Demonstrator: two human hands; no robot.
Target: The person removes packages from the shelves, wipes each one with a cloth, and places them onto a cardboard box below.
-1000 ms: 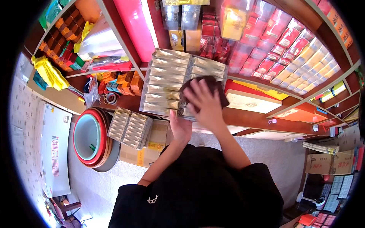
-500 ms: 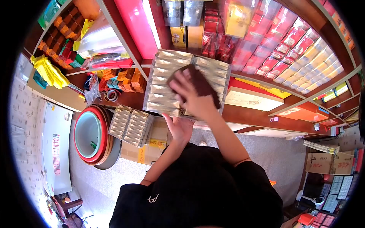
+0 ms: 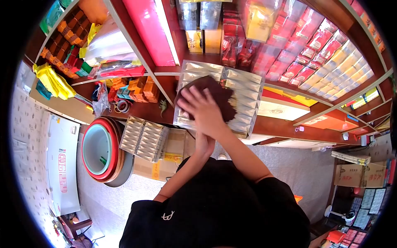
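A clear-wrapped pack of gold packets [image 3: 244,93], in two columns, is held up in front of the shelves. Beneath its near edge is my left hand [image 3: 203,144], which supports the pack from below. The fingers of that hand are hidden by the pack and my other arm. My right hand [image 3: 203,110] lies across a dark brown cloth [image 3: 225,103] and holds it against the top of the pack. Its fingers are slightly spread over the cloth, which covers the middle and left of the packets.
A second pack of gold packets [image 3: 142,138] lies on a cardboard box [image 3: 171,144] at left. Beside it stand nested basins [image 3: 97,142]. Shelves hold red packages [image 3: 304,41] and orange boxes [image 3: 144,89]. A small lizard-like figure [image 3: 163,106] sits on the shelf edge.
The pack has shifted right and slightly down. My right hand and the cloth have slid toward the pack's left side. My left palm is now more covered by my right forearm.
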